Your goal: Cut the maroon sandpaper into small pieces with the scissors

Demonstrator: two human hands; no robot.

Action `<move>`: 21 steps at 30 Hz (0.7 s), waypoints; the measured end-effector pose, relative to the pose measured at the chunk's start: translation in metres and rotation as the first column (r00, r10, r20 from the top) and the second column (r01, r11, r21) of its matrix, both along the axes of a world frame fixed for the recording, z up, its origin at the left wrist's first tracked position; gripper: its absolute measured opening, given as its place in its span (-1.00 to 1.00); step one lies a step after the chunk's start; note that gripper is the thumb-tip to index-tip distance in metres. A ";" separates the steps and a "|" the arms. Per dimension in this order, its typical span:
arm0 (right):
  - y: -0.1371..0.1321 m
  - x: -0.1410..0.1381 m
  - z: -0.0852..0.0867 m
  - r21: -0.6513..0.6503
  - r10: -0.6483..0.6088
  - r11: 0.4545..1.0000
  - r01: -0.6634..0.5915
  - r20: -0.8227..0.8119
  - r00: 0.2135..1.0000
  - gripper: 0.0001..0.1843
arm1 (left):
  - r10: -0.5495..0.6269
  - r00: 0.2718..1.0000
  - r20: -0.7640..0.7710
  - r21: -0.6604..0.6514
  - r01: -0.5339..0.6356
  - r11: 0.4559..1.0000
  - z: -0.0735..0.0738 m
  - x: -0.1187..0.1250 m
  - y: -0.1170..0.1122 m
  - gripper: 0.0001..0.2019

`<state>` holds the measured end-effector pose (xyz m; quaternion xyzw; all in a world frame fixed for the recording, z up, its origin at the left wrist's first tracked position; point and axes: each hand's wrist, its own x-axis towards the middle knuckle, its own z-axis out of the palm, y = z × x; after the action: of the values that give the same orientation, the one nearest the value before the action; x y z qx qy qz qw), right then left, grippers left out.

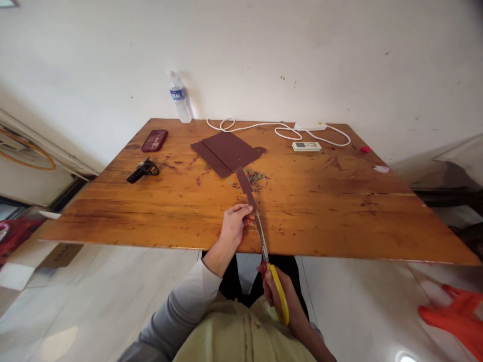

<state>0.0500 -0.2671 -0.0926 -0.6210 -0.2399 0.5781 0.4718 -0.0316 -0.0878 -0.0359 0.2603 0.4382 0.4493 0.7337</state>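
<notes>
Between the thumb and fingers of my left hand [236, 222] is a narrow strip of dark brown paper [243, 182], pointing away from me over the table. My right hand [279, 289] grips scissors [282, 296] with yellow and red handles, low at the table's front edge. Their long blades reach up to the near end of the strip, beside my left fingertips. Whether the blades are fully closed on the paper is hard to make out. Beyond the strip, two dark brown sheets [230, 151] lie overlapped, and small dark scraps [257, 180] are scattered just right of the strip.
On the wooden table [339, 211], a watch [143, 170] and a dark red phone [154, 140] lie left. A water bottle [180, 98] stands at the back by the wall. A white cable [256, 124], a power strip [310, 126] and a remote control [306, 146] lie back right.
</notes>
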 end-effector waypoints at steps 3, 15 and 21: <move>0.002 -0.002 0.005 0.011 0.007 1.000 -0.007 0.013 1.000 -0.23 | 0.002 1.000 0.011 -0.005 -0.002 1.000 -0.001 -0.001 0.000 -0.77; 0.002 -0.008 0.005 -0.073 -0.060 0.996 0.055 -0.061 0.996 -0.24 | -0.011 1.000 0.026 -0.002 0.011 1.000 -0.001 -0.001 0.000 -0.82; -0.001 -0.009 -0.001 -0.026 -0.041 0.999 0.040 -0.026 0.999 -0.29 | -0.013 1.000 0.027 -0.002 0.013 1.000 -0.001 -0.001 0.000 -0.82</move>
<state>0.0405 -0.2677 -0.0935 -0.6239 -0.2137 0.5797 0.4786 -0.0329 -0.0880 -0.0370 0.2563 0.4268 0.4474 0.7429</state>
